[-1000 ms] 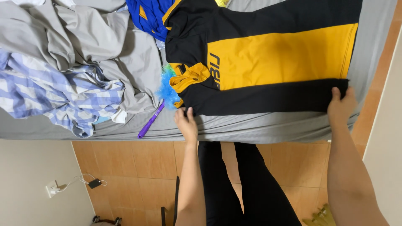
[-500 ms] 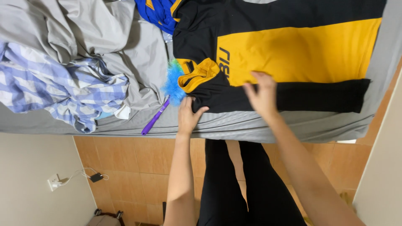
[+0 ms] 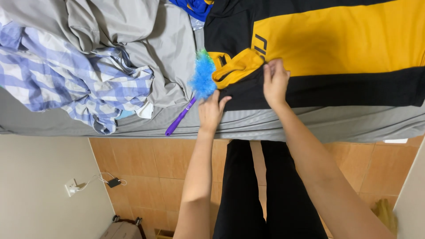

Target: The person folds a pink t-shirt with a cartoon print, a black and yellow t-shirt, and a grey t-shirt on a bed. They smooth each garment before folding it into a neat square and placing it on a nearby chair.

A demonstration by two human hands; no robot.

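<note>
Two bare hands rest on the near edge of a bed covered w/ a grey sheet (image 3: 310,126). Nearest to the camera are the black trouser legs (image 3: 265,190) over an orange tiled floor (image 3: 155,163), and at near left a white wall socket w/ a black charger (image 3: 114,182) on its cable.

The left hand (image 3: 211,110) lies flat, fingers spread, palm down on the near left corner of the black and yellow long-sleeve jersey (image 3: 336,48); it grips nothing, only presses. The right hand (image 3: 275,82) is just beside it, a bit farther, fingers curled and pinching the black fabric next to the yellow collar (image 3: 234,68). The jersey is spread flat on the right part of the bed, its black sleeve along the near edge.

Just left of the left hand lies a purple-handled duster w/ blue fluffy head (image 3: 195,95). Farther left: a crumpled blue-white checked shirt (image 3: 66,79) and, beyond it, grey crumpled cloth (image 3: 133,31). At the far edge a blue garment (image 3: 192,6) shows partly.
</note>
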